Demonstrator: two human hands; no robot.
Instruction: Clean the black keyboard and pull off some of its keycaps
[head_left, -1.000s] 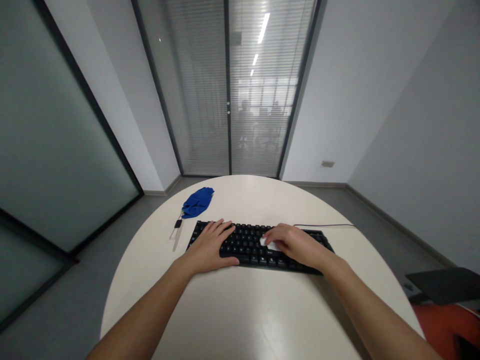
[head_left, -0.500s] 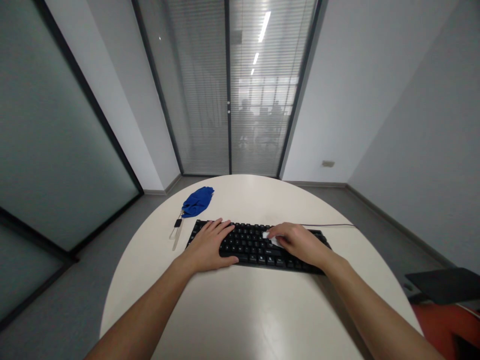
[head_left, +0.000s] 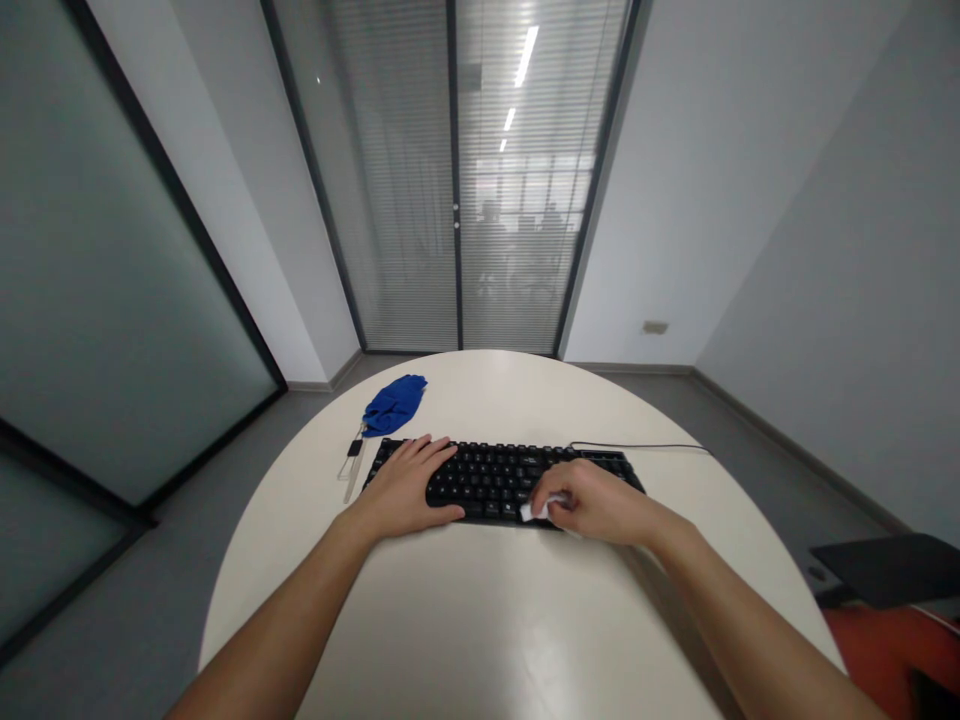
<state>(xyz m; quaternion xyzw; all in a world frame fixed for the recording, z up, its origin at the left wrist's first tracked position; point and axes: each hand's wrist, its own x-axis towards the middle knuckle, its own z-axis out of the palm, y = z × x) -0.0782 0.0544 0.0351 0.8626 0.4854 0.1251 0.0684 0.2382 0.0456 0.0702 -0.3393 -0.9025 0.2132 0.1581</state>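
Observed right hand pinching white wad, mostly hidden, at near edge of keyboard between table's side edges, left hand spread across its left end, masking part, and crumpled blue item, nature unclear, near table's far-left edge.

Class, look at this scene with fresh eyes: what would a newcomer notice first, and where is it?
Probably the blue cloth, a vivid patch on the pale table, beyond the left hand. Next comes the black keyboard lying across the table, with the left hand spread on its left end. The white wad in the right hand also stands out, at the keyboard's near edge.
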